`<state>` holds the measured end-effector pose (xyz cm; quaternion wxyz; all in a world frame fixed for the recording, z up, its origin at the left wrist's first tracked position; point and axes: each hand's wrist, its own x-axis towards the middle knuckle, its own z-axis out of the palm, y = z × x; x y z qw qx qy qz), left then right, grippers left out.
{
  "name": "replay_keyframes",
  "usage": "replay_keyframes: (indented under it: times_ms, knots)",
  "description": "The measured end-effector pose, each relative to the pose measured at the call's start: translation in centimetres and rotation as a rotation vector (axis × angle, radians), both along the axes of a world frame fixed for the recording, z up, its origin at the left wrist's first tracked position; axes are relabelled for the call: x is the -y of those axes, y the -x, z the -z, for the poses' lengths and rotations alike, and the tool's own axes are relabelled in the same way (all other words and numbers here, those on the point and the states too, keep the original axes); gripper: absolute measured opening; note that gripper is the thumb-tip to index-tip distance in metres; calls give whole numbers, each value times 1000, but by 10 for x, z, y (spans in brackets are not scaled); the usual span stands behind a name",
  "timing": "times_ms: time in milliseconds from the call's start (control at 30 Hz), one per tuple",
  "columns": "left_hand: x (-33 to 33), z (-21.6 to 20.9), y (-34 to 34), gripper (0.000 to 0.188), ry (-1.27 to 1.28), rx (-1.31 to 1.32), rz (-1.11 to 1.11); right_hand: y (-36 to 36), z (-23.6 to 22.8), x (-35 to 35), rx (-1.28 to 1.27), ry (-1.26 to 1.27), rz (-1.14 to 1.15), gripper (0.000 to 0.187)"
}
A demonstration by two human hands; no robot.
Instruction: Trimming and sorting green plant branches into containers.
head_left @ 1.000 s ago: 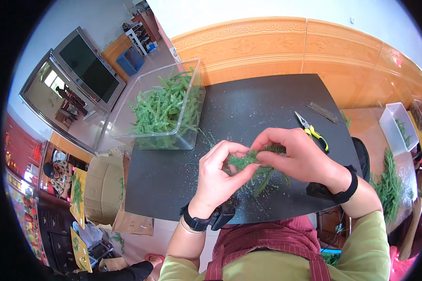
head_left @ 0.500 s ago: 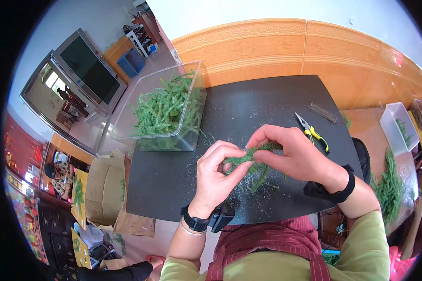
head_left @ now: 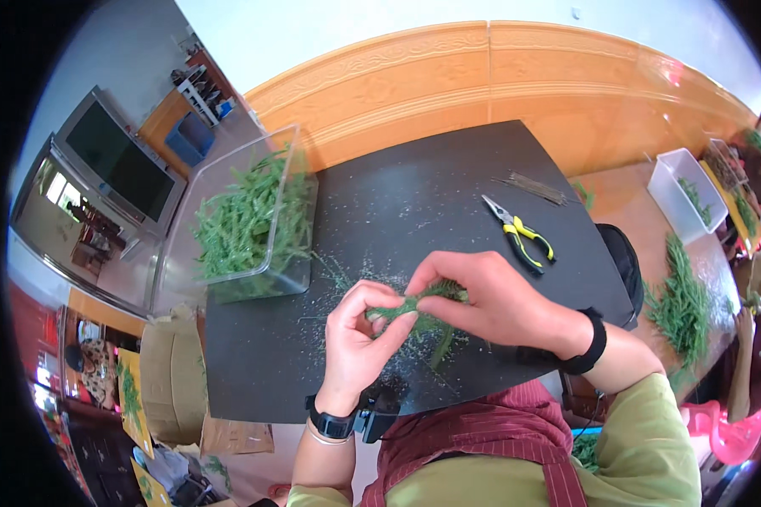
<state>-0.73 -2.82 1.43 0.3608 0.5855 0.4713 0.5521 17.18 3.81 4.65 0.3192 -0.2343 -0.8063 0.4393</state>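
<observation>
A green artificial pine sprig (head_left: 432,328) is pinched between both hands over the dark table (head_left: 380,203). My left hand (head_left: 357,334) grips its left part between thumb and fingers. From the right, my right hand (head_left: 503,304) pinches the same sprig close beside the left fingertips; the fingers partly cover it. Whether anything thin, such as a wire, is also held is too small to tell. Small pale flecks and loose green bits are scattered on the table under and around the hands.
Left on the table stands a clear plastic box (head_left: 272,275) full of green sprigs (head_left: 249,211). Yellow-and-black pliers (head_left: 520,234) and thin wires (head_left: 535,188) lie at the right. Beyond are another table with sprigs (head_left: 681,304) and a white bin (head_left: 678,198). A cardboard box (head_left: 169,372) stands lower left.
The view has shifted, so the table, box and pliers sit differently in the picture. Both hands still pinch the sprig, with fingertips close together.
</observation>
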Motion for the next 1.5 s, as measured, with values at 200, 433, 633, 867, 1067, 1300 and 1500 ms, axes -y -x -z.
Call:
replay_keyframes:
  times_ms: [200, 433, 633, 867, 1067, 1300, 1500]
  knots:
    - [-2, 9, -4, 17, 98, 119, 50, -7, 12, 6, 18, -6, 26, 17]
    - [1, 13, 7, 16, 114, 81, 33, 2, 21, 8, -63, 40, 35, 18]
    - [9, 10, 22, 14, 115, 53, -62, -7, 9, -11, 285, 49, 307, 21]
    - [11, 1, 28, 13, 62, 53, -93, -60, 65, -48, 857, -236, 393, 47]
    - [22, 3, 37, 17, 17, -46, -102, -54, 80, -39, 733, -361, 416, 43]
    - [37, -6, 37, 22, -41, 156, -27, -68, 62, -26, 293, 573, 272, 29]
    - [36, -10, 39, 27, -18, 379, 65, -33, 45, 64, -479, 934, 92, 22]
